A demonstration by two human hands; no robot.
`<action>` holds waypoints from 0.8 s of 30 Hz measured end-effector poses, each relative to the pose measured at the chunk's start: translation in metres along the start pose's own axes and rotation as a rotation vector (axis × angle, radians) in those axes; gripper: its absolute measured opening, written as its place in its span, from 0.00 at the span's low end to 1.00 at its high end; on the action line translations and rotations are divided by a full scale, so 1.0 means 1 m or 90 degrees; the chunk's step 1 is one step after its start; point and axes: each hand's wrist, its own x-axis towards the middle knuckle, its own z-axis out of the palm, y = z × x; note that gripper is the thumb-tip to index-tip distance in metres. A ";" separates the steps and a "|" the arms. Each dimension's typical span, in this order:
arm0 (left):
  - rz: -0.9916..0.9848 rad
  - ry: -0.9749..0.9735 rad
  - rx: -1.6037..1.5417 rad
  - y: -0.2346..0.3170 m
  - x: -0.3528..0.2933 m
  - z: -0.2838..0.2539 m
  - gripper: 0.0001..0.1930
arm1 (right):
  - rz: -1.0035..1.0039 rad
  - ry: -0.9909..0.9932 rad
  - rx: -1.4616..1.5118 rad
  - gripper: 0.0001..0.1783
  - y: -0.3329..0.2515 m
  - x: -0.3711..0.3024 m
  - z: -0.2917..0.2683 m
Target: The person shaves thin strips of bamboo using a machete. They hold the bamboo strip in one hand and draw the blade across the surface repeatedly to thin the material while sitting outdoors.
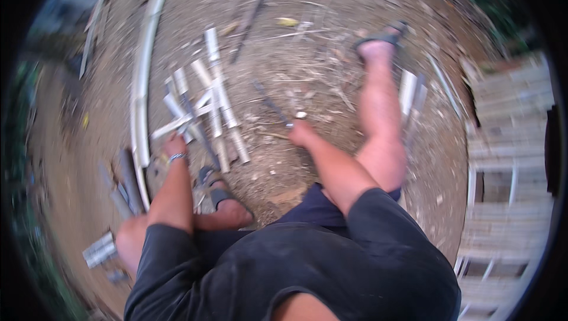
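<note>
In my right hand [303, 133] is a knife [271, 102] with a long dark blade, its fingers wrapped round the grip. The blade points forward and left, above dirt strewn with shavings. My left hand [175, 143], below a banded wrist, is at the near edge of a pale split bamboo strip [171, 127]. Blur smears those fingers, so their grip on the strip cannot be made out. Beyond it, more pale split bamboo pieces [219, 93] lie crossed in a loose pile. A dark strip [204, 140] slants through the pile's near side.
Long pale poles [141, 84] run along the left. Dark lengths [128, 173] lie by my left knee. My sandalled feet [378, 42] flank the work area. A slatted bamboo structure [503, 161] stands on the right, and short pieces [408, 90] lie beside my right leg.
</note>
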 end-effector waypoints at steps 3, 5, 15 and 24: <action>-0.194 -0.056 -0.024 -0.017 -0.029 -0.004 0.15 | -0.036 -0.044 0.014 0.17 -0.030 -0.019 -0.018; -0.225 -0.043 -0.120 0.024 -0.044 -0.012 0.14 | 0.003 -0.037 0.053 0.19 -0.026 -0.027 -0.023; -0.193 -0.084 -0.405 0.115 -0.061 -0.031 0.14 | 0.037 -0.099 0.234 0.20 0.000 -0.013 -0.003; -0.124 -0.199 -0.235 0.127 -0.063 -0.033 0.23 | 0.008 -0.088 0.081 0.21 -0.003 -0.008 0.004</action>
